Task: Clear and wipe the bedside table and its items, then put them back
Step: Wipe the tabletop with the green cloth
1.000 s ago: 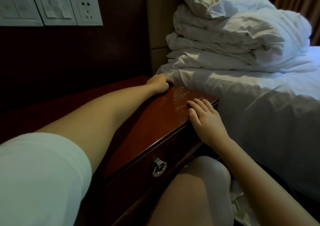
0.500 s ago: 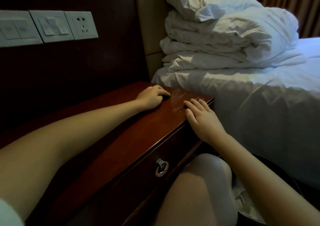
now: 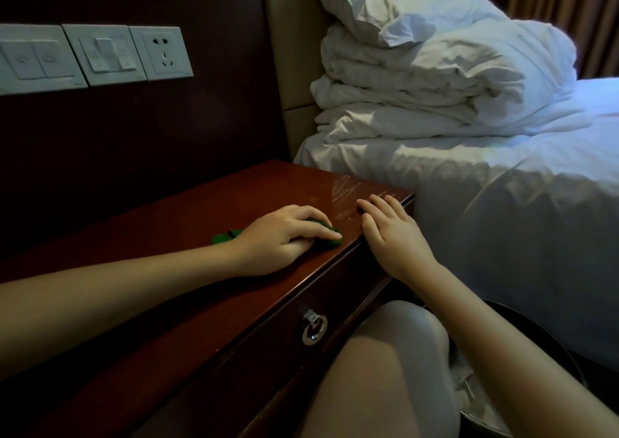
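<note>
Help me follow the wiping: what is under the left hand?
A green cloth, gripped against the bedside table by the left hand. Its ends show at the fingertips and wrist; the hand covers its middle.

A: Where's the crumpled green cloth?
B: On the dark wooden tabletop, near its front edge, under the left hand.
A: And the white-sheeted bed?
B: Just right of it.
</note>
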Motion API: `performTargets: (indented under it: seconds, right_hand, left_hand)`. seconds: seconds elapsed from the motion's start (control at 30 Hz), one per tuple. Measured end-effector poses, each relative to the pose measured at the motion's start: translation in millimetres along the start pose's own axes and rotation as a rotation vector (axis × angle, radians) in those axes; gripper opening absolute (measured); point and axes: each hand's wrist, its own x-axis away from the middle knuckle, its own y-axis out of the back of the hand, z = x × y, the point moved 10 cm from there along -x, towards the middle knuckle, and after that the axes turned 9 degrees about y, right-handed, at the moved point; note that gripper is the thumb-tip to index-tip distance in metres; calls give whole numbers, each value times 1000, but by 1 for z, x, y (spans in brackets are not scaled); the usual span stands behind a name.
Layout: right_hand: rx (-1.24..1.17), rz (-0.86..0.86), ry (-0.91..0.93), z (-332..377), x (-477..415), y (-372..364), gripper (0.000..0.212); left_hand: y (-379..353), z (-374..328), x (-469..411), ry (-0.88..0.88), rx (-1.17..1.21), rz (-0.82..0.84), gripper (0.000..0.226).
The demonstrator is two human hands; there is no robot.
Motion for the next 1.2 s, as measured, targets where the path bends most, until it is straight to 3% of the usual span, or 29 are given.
performTargets:
  seconds: [0.27, 0.93, 1.2]
  right_hand:
    - [-9, -8, -7, -1, 1, 1, 47]
    - [-29, 1, -8, 0, 1, 1, 47]
    - [-42, -3, -5, -1, 0, 0, 47]
  left_hand:
    - [-1, 8, -8, 19, 67, 17, 36]
    - [10, 105, -144, 446, -154, -182, 40]
    - [8, 106, -171, 494, -152, -175, 44]
